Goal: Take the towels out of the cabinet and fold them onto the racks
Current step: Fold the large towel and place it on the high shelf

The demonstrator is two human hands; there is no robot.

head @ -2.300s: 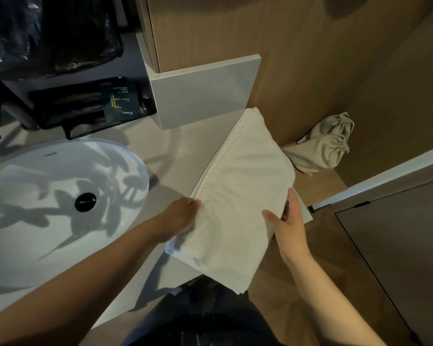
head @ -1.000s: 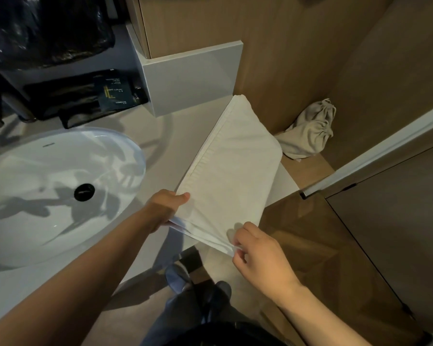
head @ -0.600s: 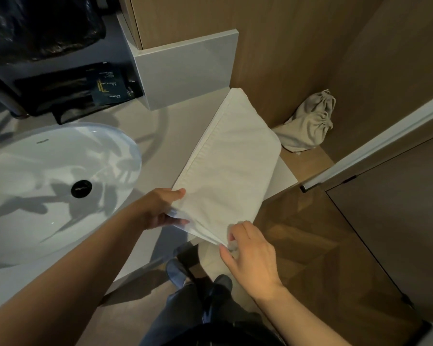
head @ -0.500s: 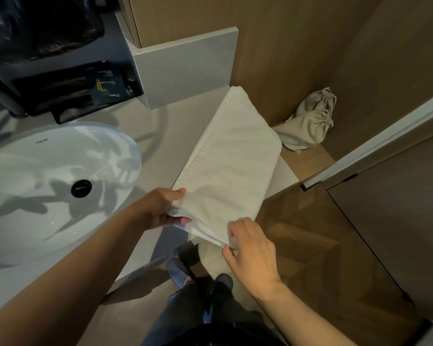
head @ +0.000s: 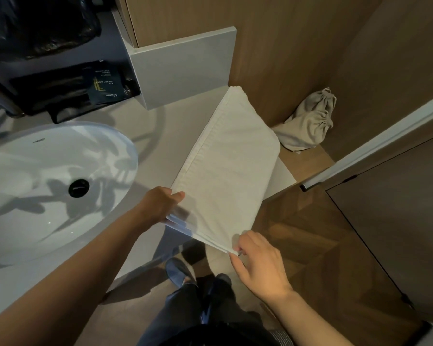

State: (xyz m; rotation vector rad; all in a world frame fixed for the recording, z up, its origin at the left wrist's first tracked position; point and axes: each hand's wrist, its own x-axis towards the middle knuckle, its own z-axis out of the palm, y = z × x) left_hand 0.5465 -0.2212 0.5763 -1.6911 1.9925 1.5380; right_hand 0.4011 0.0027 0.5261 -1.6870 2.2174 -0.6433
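Shoes (head: 176, 272): dark pair on the floor, directly below the towel's near end.
Right hand (head: 259, 264): fingertips pinching the towel's near right corner.
Left hand (head: 160, 204): thumb on top, fingers beneath, gripping the near left corner.
Towel (head: 225, 171): white, folded long; far part lying on the counter (head: 175, 126), near end overhanging its edge.
Sink (head: 48, 186): white oval basin, left of the towel.
Cloth bag (head: 310, 121): beige, crumpled on a wooden ledge right of the towel.
Black packet (head: 103, 83): in the dark shelf behind the sink.
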